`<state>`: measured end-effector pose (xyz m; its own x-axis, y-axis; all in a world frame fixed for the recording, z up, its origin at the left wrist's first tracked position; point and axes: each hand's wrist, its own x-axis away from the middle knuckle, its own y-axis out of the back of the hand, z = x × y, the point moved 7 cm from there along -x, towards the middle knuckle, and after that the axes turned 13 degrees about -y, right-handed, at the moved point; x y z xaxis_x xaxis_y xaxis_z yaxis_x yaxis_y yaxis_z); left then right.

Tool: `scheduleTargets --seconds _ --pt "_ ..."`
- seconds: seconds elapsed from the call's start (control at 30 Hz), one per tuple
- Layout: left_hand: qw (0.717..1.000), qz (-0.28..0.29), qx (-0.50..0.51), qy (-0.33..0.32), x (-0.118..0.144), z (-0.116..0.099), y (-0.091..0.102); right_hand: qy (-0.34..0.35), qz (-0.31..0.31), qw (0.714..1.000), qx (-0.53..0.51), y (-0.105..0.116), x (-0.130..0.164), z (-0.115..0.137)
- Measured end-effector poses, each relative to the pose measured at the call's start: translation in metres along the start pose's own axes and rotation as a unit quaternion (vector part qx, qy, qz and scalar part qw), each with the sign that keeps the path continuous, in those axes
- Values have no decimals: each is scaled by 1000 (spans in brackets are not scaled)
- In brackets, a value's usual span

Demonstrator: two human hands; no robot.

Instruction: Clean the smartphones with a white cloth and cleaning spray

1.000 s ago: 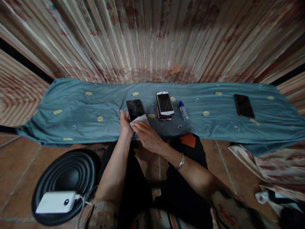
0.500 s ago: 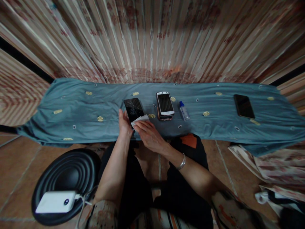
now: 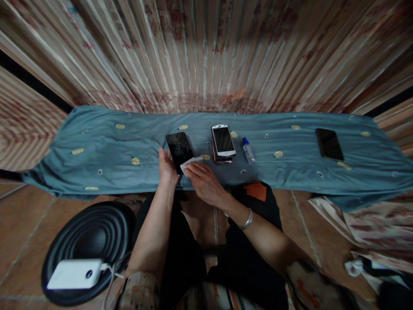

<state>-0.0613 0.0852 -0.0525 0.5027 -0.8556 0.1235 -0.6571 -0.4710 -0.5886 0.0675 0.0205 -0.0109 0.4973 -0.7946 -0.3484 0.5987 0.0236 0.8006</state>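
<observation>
My left hand (image 3: 167, 168) grips the near left edge of a black phone with a cracked screen (image 3: 179, 147), which lies on the blue-grey cloth (image 3: 106, 146). My right hand (image 3: 203, 183) presses a small white wipe (image 3: 190, 161) against the phone's near right corner. The lower part of the phone is hidden by my hands. A silver bracelet (image 3: 245, 219) sits on my right wrist.
A white phone (image 3: 223, 141) lies stacked on another phone (image 3: 222, 159) right of my hands. A small clear bottle with a blue cap (image 3: 249, 150) lies beside them. A black phone (image 3: 329, 144) is at far right. A black stool (image 3: 90, 241) carrying a white power bank (image 3: 74, 274) stands at lower left.
The cracked phone has shifted slightly to the left and away from me with my left hand. My right hand with the wipe has slid a little up along its screen.
</observation>
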Motion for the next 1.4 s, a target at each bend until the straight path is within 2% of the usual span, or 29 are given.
scheduleTargets --seconds 0.23,0.7,0.9,1.4 --pt "1000 25 -2 16 2 7 -2 5 -23 1000 12 4 -3 -3" --pt "996 55 -12 70 17 15 -13 -27 -9 999 -28 0 -11 -15" --pt "994 87 -21 65 21 18 -16 -29 -10 999 -24 -1 -16 -19" --pt "990 94 -23 100 32 23 -22 -47 -13 999 -5 -1 -26 -28"
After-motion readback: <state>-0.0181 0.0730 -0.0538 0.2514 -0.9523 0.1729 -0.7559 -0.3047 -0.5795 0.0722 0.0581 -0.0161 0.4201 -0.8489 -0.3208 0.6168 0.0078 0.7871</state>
